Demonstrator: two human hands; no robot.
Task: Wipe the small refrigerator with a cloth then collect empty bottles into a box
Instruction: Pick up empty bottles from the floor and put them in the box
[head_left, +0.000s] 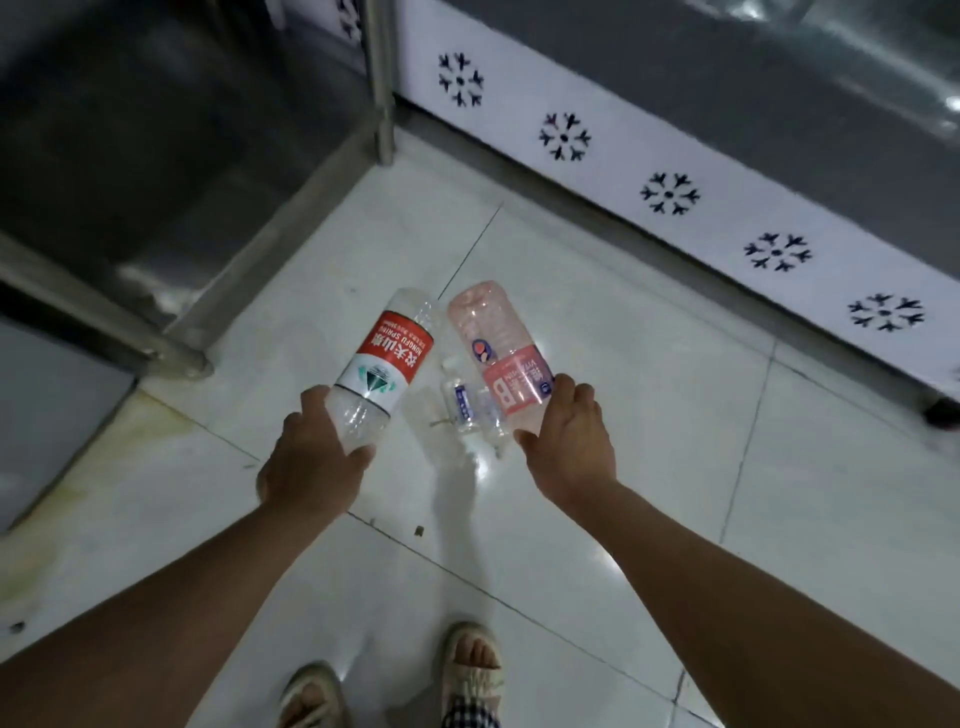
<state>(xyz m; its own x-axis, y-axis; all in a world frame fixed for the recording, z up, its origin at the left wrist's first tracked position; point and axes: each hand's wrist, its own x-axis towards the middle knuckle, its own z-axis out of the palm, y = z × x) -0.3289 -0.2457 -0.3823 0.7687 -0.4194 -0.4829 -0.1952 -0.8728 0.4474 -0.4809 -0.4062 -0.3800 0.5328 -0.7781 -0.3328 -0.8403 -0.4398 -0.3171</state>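
item 1: left hand (311, 457), fingers curled round the neck end of a clear bottle with a red and white label (375, 370). its base points up and away from me; it looks empty. i judge the neck grip is chosen because the narrow end fits one hand.

item 2: right hand (569, 436), fingers wrapped round the lower part of a pink-tinted bottle (496, 345), also held base-away and tilted toward the first. the two bottles sit close at their far ends; whether they touch i cannot tell.

item 3: a small clear bottle with a blue label (461, 408), lying on the white tiled floor (649, 467) between my hands, apparently with other clear plastic i cannot make out. not yet collected.

item 4: steel shelf unit (156, 171) at left; a white panel with snowflake marks (670, 195) at right, probably the refrigerator.

item 5: box, not in view. one bottle per hand reads as gathering before carrying to it.
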